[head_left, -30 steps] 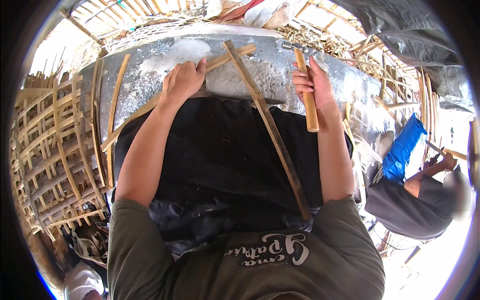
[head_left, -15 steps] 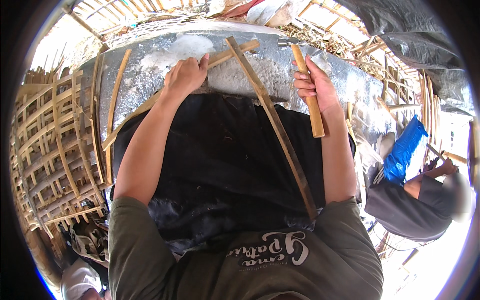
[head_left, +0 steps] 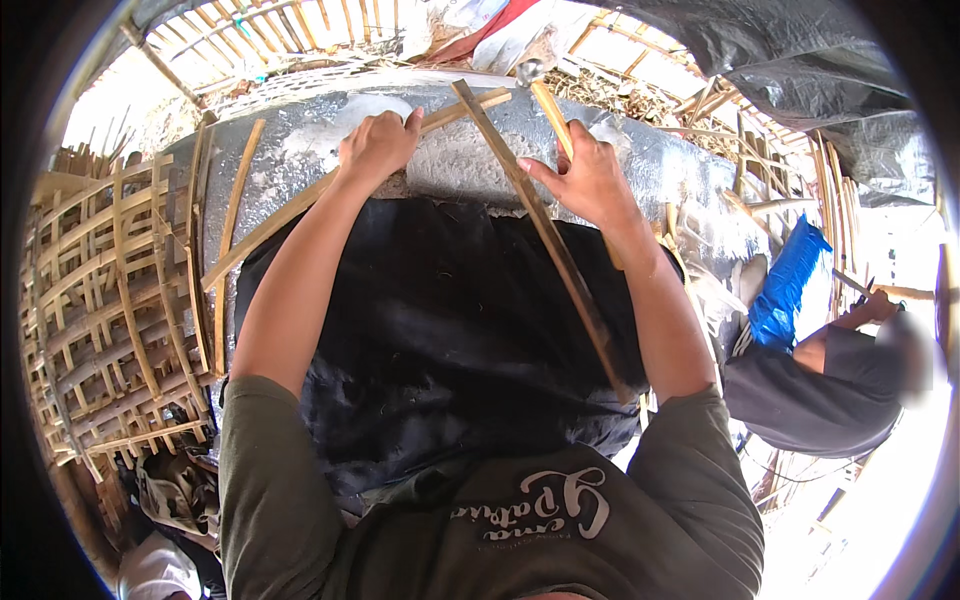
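My left hand (head_left: 380,146) is closed around a flat wooden strip (head_left: 268,236) that slants from the lower left to the far middle. A second, darker strip (head_left: 545,225) crosses its far end and runs back toward me over the black cloth (head_left: 430,330) on my lap. My right hand (head_left: 592,182) grips a hammer (head_left: 550,110) by its wooden handle, fingers wrapped round it and thumb stretched toward the darker strip. The hammer's metal head is raised beyond the crossing. Under the strips' far ends lies a pale, rough stone block (head_left: 470,160), partly hidden.
Loose strips (head_left: 236,220) lie on the grey surface at the left, beside a woven bamboo panel (head_left: 105,300). At the right sits another person (head_left: 815,390) near a blue plastic bundle (head_left: 790,280). Dry scraps (head_left: 630,100) are heaped along the far edge.
My right hand has swung left and turned over, carrying the hammer head inward toward the crossed strips. The darker strip's near end has shifted slightly away from me. My left hand keeps its grip.
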Motion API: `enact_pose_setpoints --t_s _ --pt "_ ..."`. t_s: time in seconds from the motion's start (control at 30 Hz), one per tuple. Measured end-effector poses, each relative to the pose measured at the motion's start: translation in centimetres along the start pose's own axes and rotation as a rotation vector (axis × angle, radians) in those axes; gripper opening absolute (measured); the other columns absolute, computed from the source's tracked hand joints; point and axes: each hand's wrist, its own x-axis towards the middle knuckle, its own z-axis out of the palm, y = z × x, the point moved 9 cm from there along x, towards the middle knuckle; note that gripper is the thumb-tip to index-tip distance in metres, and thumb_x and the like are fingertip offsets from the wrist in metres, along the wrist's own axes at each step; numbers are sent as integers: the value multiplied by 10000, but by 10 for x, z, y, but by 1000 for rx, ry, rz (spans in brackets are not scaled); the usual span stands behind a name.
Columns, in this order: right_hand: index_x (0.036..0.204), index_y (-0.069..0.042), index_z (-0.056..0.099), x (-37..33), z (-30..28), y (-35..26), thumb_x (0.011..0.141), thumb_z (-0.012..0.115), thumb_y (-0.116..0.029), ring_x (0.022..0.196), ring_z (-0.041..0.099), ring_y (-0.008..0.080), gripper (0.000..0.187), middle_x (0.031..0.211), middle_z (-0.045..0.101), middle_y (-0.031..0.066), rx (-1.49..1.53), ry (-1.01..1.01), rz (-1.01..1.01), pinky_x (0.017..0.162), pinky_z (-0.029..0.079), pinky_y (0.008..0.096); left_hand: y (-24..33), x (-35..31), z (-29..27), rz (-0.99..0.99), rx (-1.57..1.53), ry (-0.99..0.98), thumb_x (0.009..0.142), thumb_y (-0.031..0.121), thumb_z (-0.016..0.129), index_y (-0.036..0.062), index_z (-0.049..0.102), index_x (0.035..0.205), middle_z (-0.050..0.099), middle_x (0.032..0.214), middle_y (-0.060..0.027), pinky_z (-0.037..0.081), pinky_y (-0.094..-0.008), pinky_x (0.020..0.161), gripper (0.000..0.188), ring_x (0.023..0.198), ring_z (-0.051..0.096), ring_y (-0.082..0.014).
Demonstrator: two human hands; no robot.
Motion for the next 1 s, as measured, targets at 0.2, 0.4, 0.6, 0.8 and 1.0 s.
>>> enact_pose_setpoints --t_s 0.2,0.4,0.6,0.8,1.0 --pt "1075 61 578 -13 -27 -4 733 786 -655 780 735 399 820 756 696 213 -284 -80 -23 707 597 486 34 -1 -29 -56 51 -44 1018 616 359 87 706 1155 692 1217 -129 500 -451 989 648 1178 642 -298" --pt "1058 60 595 -26 -26 22 701 804 -664 804 741 374 833 765 700 207 -282 -199 12 737 588 478 49 0 -34 -40 72 -59 1019 616 357 99 699 1202 691 1238 -116 501 -452 983 646 1206 633 -288" --pt "989 51 606 -42 -38 22 683 825 -658 742 744 347 802 721 698 195 -209 -229 -27 699 591 446 37 13 -28 -49 90 -99 1008 637 359 97 677 1239 668 1291 -110 476 -461 1008 667 1243 607 -286" --pt "988 10 602 -56 -55 6 687 842 -626 774 723 366 744 781 713 164 -176 -234 -10 722 567 445 26 17 -38 -89 83 -87 1007 641 356 103 665 1258 655 1315 -109 459 -474 1024 669 1271 586 -278" --pt "1016 -2 603 -64 -102 -4 758 761 -676 734 737 351 739 766 714 153 -271 -47 -149 696 591 445 6 35 -32 -113 -44 -147 1009 654 281 112 658 1274 643 1331 -132 454 -484 1040 711 1277 580 -299"
